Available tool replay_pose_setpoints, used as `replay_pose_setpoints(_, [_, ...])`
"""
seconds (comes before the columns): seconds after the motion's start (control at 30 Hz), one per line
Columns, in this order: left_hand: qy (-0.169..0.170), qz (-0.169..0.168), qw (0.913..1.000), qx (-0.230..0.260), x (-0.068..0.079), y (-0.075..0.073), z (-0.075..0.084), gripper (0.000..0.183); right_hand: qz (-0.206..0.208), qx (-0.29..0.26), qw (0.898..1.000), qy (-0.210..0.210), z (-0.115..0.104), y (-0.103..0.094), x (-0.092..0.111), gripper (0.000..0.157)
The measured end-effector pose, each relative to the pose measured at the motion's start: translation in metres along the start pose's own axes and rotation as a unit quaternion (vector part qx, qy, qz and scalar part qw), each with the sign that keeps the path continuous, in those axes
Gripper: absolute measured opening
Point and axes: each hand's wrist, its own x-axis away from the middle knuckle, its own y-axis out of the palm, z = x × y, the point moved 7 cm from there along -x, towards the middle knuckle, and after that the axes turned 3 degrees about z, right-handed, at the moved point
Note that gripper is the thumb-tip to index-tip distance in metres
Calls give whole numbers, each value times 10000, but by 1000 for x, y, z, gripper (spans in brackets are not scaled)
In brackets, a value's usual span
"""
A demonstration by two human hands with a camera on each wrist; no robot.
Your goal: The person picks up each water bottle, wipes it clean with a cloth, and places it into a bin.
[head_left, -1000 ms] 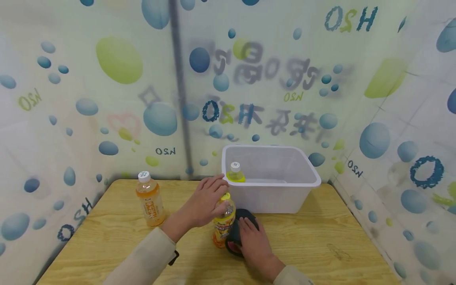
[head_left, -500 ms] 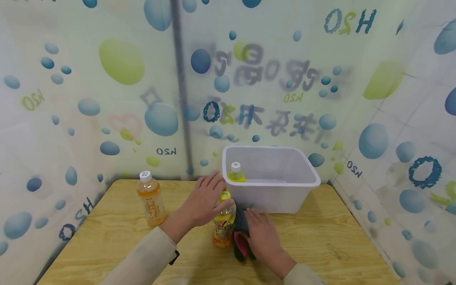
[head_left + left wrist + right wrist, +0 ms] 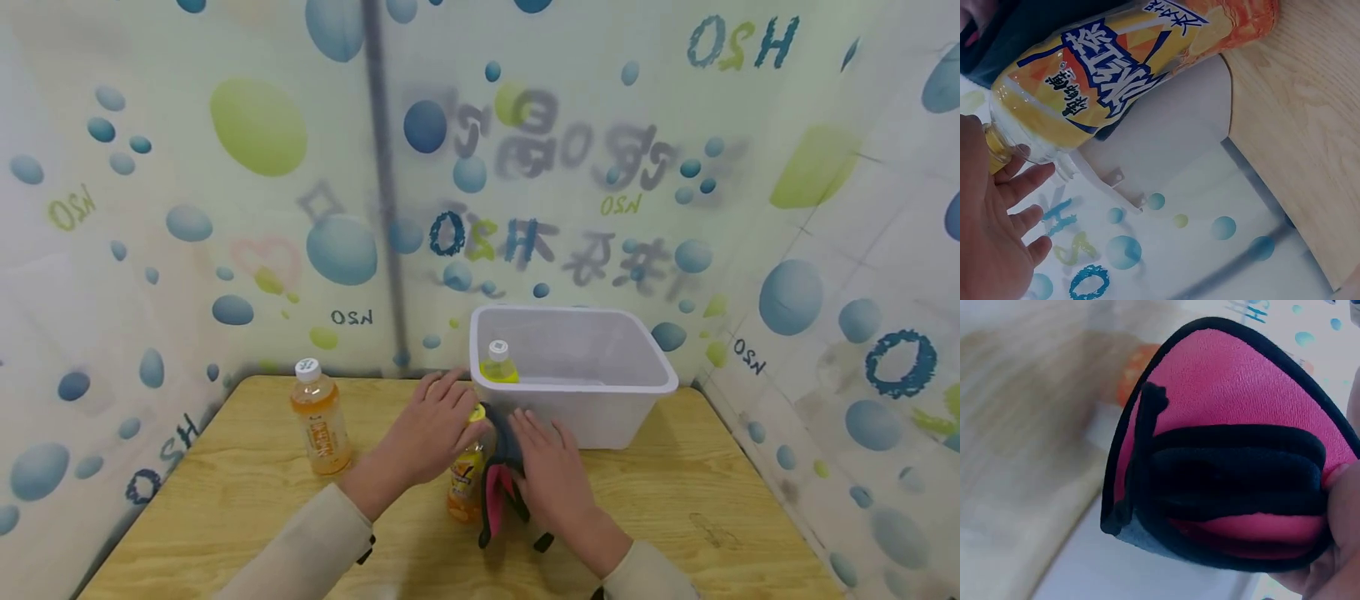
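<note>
My left hand (image 3: 429, 427) grips the neck of an upright drink bottle (image 3: 467, 483) with a yellow cap and orange-yellow label. In the left wrist view, the bottle (image 3: 1110, 75) lies across the picture, and the fingers (image 3: 1025, 181) curl by its clear neck. Just right of it, my right hand (image 3: 558, 479) holds a dark blue-grey padded cloth piece (image 3: 504, 450) with pink lining and black edging. The right wrist view shows this cloth piece (image 3: 1241, 375) bent around, a dark flap inside it. Its near end spreads open toward me, and its far side sits against the bottle.
Behind the hands stands a white plastic tub (image 3: 600, 417), with a white-capped, yellow-labelled bottle (image 3: 498, 362) inside at its left. Another orange drink bottle (image 3: 322, 425) stands on the wooden table (image 3: 690, 500) at left. Patterned sheeting (image 3: 337, 167) encloses the table's back and sides.
The cloth piece has gone from lying flatter to standing folded beside the bottle, its pink lining now showing more. My right hand has shifted slightly right and farther away; the left hand stays at the bottle.
</note>
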Motion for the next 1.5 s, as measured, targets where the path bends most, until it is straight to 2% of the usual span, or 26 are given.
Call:
replay_pose_setpoints(0.1, [20,50,9999,-163,0,0,0,38,239,124,9996,-54,-1,-14,-5,73])
replay_pose_setpoints(0.27, [26,39,9998,200,1,0,-1,33,430,285,9986,-117,-6,-27,-12,76])
replay_pose_setpoints(0.33, [35,22,9995,321,1,1,-1,31,383,282,9987,-174,-10,-28,-14,76])
replay_pose_setpoints(0.53, [44,-58,9989,455,2,4,-3,32,123,113,9994,-288,-20,-23,-16,80])
replay_pose_setpoints(0.8, [6,-72,9978,659,1,4,-4,32,97,386,9982,-442,-19,-20,-16,82])
replay_pose_setpoints(1.03, [-3,-114,9970,760,1,5,-4,30,-192,-11,9997,-169,-17,-12,-13,80])
replay_pose_setpoints(1.27, [-7,-176,9967,788,1,4,-4,30,-333,21,9994,11,-17,-6,-8,84])
replay_pose_setpoints(1.5, [10,-216,9964,823,1,4,-3,32,-272,76,9996,50,-16,-3,-4,90])
